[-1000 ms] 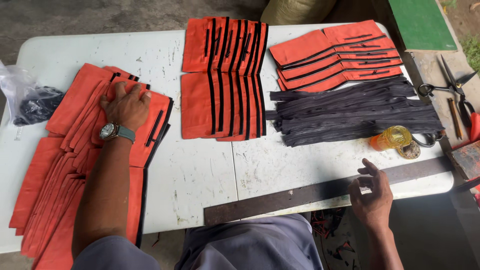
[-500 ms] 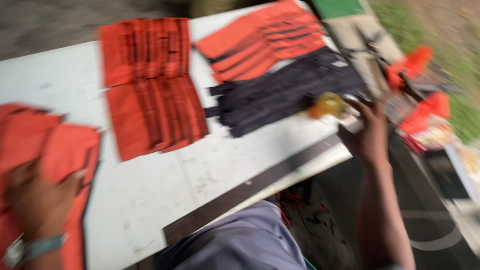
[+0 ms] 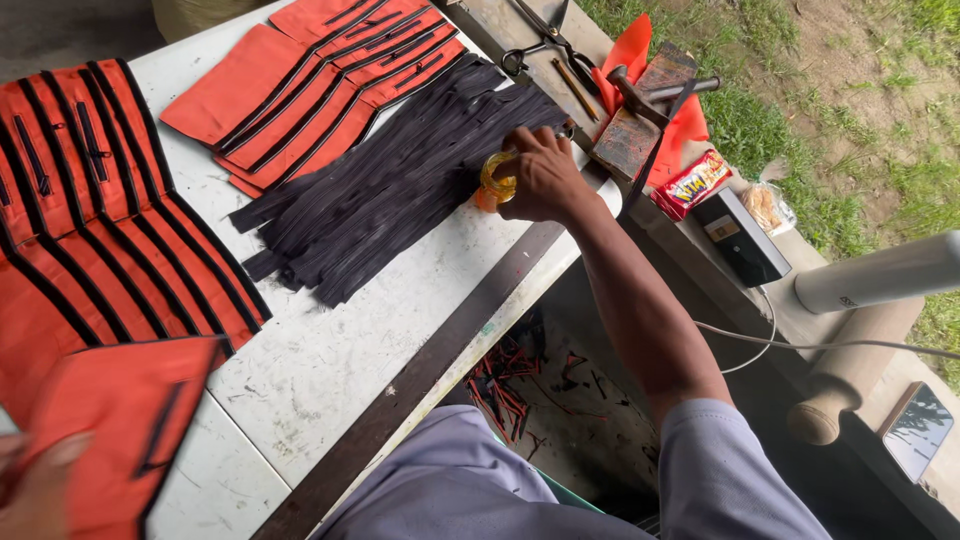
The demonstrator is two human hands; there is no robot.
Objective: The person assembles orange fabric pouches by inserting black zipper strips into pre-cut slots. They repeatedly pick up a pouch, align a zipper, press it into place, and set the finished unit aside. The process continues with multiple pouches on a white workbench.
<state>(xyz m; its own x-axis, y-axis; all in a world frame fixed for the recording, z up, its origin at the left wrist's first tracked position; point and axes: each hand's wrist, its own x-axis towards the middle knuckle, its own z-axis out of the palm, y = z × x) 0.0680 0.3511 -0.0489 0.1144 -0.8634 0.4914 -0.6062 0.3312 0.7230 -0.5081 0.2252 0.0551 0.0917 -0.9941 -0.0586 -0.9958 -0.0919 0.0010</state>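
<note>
The right hand (image 3: 540,180) is seen closed over a small amber-yellow jar (image 3: 497,181) at the far right part of the white desk (image 3: 330,360); the fingers are wrapped around the jar from the right, and it is held just at the right end of a heap of black strips (image 3: 390,185). The jar rests on or just above the desk surface; which of the two cannot be told.

The left hand (image 3: 35,490) is shown only in part and blurred at the near left corner, closed on an orange fabric piece (image 3: 120,430) with a black stripe, which is held above the near left part of the desk.

Further orange fabric pieces with black edging (image 3: 90,230) are laid overlapping on the left of the desk, and another fanned stack of orange pieces (image 3: 300,80) lies at the far side, touching the black strips. A long dark metal ruler (image 3: 430,365) is laid along the near right edge of the desk.

Beyond the desk to the right, on a wooden bench (image 3: 700,270), scissors (image 3: 540,45), a hammer (image 3: 650,95), a wooden block (image 3: 640,120), a red snack packet (image 3: 690,185) and a black box (image 3: 740,235) are seen. A wooden rolling pin (image 3: 850,370) lies near the right.
</note>
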